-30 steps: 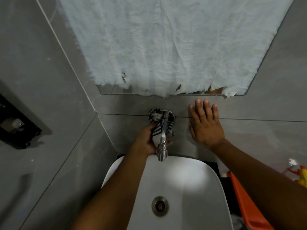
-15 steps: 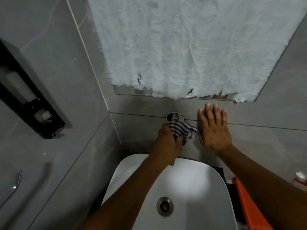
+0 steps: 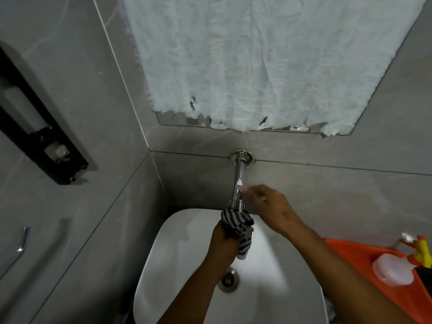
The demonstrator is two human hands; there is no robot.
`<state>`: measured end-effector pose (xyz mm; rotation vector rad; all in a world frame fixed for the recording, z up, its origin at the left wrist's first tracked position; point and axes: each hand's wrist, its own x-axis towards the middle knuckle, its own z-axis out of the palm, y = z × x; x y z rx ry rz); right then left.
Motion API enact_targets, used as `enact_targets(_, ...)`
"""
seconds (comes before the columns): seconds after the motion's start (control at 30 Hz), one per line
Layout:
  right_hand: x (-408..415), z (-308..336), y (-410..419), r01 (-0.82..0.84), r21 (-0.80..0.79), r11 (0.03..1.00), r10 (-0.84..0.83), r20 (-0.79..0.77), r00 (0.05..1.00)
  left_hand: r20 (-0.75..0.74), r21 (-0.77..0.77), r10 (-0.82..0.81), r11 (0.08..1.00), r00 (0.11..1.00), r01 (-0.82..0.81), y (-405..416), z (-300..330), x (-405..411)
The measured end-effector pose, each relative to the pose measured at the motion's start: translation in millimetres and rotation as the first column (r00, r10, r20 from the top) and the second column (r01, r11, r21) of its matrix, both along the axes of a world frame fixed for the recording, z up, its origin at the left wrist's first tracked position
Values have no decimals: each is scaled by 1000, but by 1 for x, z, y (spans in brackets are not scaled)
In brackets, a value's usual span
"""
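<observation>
Here, a shiny metal tap [image 3: 239, 178] sticks out of the grey wall [image 3: 327, 195] and points down over a white sink [image 3: 177, 242]. The left hand [image 3: 224, 239] comes up from below, over the bowl of the sink. Its fingers are curled tight around a black and white striped cloth [image 3: 237, 222]. The cloth is bunched up and pressed against the low end of the tap, so the tip of the tap is hidden. One end of the cloth hangs down past the hand, over the sink.

The right hand [image 3: 273, 203] reaches in from the right side. Its fingertips [image 3: 251, 191] are up against the tap, a little above the cloth. The fingers are blurry, so I cannot tell if they grip the tap or only touch it. The two hands are close together but do not touch.

The round metal drain [image 3: 228, 279] sits at the bottom of the sink, partly behind the left arm.

Above the tap, a big white sheet [image 3: 257, 54] with a torn, ragged bottom edge covers most of a mirror [image 3: 184, 121]. Only a thin strip of mirror shows under it.

On the left wall there is a black holder [image 3: 39, 136], and lower down a bent metal handle [image 3: 23, 239]. To the right of the sink is an orange tray [image 3: 350, 256]. A round white lid [image 3: 390, 272] lies on it, and a yellow and red thing [image 3: 423, 251] is at the far right edge.
</observation>
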<state>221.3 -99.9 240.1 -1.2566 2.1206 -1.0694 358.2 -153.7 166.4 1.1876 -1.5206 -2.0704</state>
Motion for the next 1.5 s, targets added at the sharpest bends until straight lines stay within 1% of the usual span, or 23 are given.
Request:
enact_targets(0.07, 11, -5, 16, -131, 164, 978, 124, 58, 991, -113, 110, -23, 993, 993, 36, 5, -8, -3)
enact_targets(0.1, 12, -9, 22, -156, 193, 969, 147, 59, 987, -166, 197, -51, 977, 985, 84, 10, -9, -2)
enact_targets(0.17, 8, -14, 30, -142, 188, 972, 119, 129, 984, -229, 341, -6, 936, 973, 86, 16, -17, -1)
enact_targets(0.2, 4, -15, 33, -135, 192, 972, 104, 161, 982, -254, 360, 41, 931, 966, 55, 20, -16, 1)
enact_targets(0.27, -7, -17, 40, -138, 211, 968, 93, 209, 973, -359, 450, 167, 893, 918, 14, 27, -22, 10)
enact_targets(0.3, -13, -20, 44, -144, 202, 969, 85, 274, 958, -369, 545, 266, 838, 891, -25, 25, -27, 12)
enact_targets(0.33, -18, -24, 49, -137, 178, 975, 64, 363, 930, -374, 575, 314, 817, 873, -48, 24, -27, 10)
enact_targets(0.37, -23, -27, 56, -107, 151, 983, 26, 458, 888, -380, 614, 325, 789, 866, -27, 21, -31, 5)
enact_targets(0.43, -33, -35, 73, 19, 114, 993, -86, 615, 784, -350, 553, 218, 833, 911, 13, 17, -29, -10)
enact_targets(0.53, -53, -50, 108, 254, 99, 962, -226, 810, 542, -230, 419, -1, 902, 973, 100, 15, -16, -49)
enact_targets(0.63, -74, -69, 152, 390, 88, 917, -223, 923, 315, -58, 218, -182, 957, 982, 190, 25, -3, -108)
enact_targets(0.7, -86, -86, 179, 499, 137, 856, -268, 942, 202, 38, 117, -291, 951, 956, 285, 41, -3, -156)
enact_targets(0.77, -101, -107, 202, 622, 215, 753, -336, 939, 81, 120, 14, -411, 911, 903, 413, 63, -9, -205)
enact_targets(0.87, -124, -137, 226, 729, 351, 588, -409, 906, -106, 269, -112, -561, 789, 783, 604, 95, -32, -270)
enact_targets(0.93, -143, -161, 237, 744, 441, 502, -482, 857, -182, 423, -159, -596, 693, 683, 703, 117, -59, -311)
enact_targets(0.97, -153, -174, 241, 747, 468, 473, -515, 834, -197, 510, -180, -588, 641, 628, 746, 126, -76, -329)
enact_targets(1.07, -182, -211, 247, 725, 544, 423, -658, 734, -167, 712, -212, -514, 492, 479, 844, 148, -128, -369)
enact_targets(1.13, -196, -233, 248, 690, 593, 415, -757, 645, -99, 783, -233, -458, 412, 421, 881, 155, -157, -388)
enact_targets(1.23, -210, -261, 250, 599, 616, 511, -819, 560, 124, 832, -256, -399, 339, 385, 905, 161, -192, -401)
enact_targets(1.3, -215, -276, 253, 567, 610, 553, -817, 530, 226, 850, -277, -359, 316, 385, 907, 162, -211, -402)
enact_targets(1.37, -217, -286, 252, 509, 619, 597, -802, 469, 370, 870, -254, -353, 276, 343, 927, 162, -225, -398)
enact_targets(1.47, -215, -289, 250, 421, 665, 616, -744, 317, 588, 870, -216, -405, 201, 282, 955, 157, -234, -389)
enact_targets(1.5, -215, -286, 249, 419, 672, 611, -734, 281, 619, 861, -232, -419, 180, 288, 956, 154, -234, -387)
